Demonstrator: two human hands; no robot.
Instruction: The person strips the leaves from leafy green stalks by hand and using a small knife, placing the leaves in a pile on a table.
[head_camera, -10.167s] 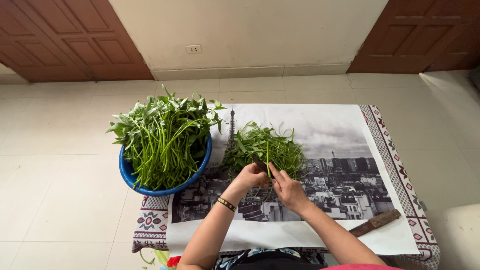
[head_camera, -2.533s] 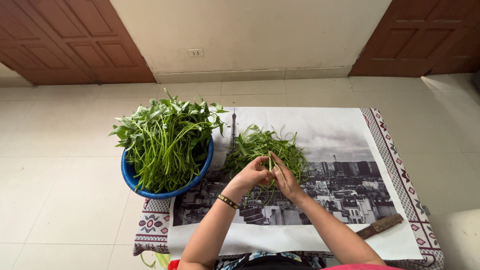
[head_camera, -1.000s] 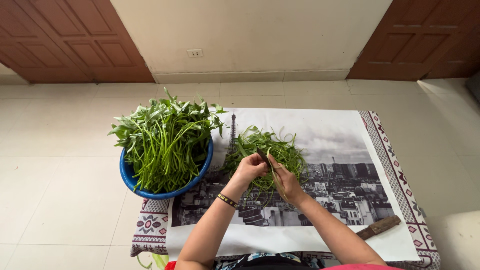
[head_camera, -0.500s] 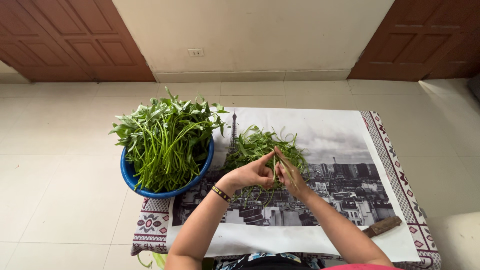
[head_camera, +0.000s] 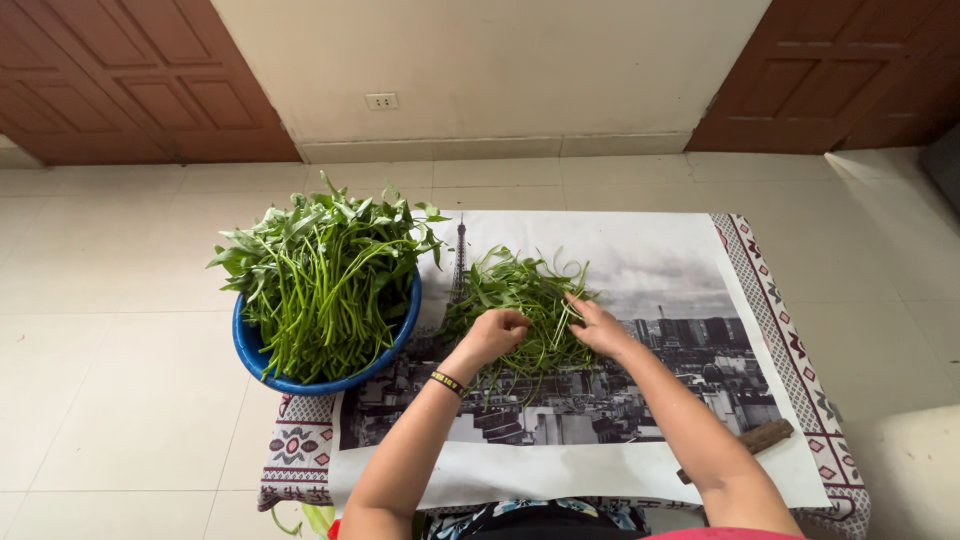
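Observation:
A loose pile of green stems and leaves (head_camera: 512, 290) lies on a black-and-white city poster (head_camera: 660, 260) spread over a small table. My left hand (head_camera: 497, 333) rests on the pile's near side with its fingers curled into the stems. My right hand (head_camera: 598, 325) lies on the pile's right edge, fingers spread over thin stems. A blue bowl (head_camera: 258, 357) at the left is heaped with long leafy green stalks (head_camera: 325, 270).
A brown wooden handle (head_camera: 762, 437) pokes out beside my right forearm near the poster's front right corner. A patterned cloth (head_camera: 790, 340) shows around the poster. Tiled floor, a pale wall and two brown doors lie beyond.
Both hands have dropped from holding a stem up between them onto the pile of greens, and they are a little further apart.

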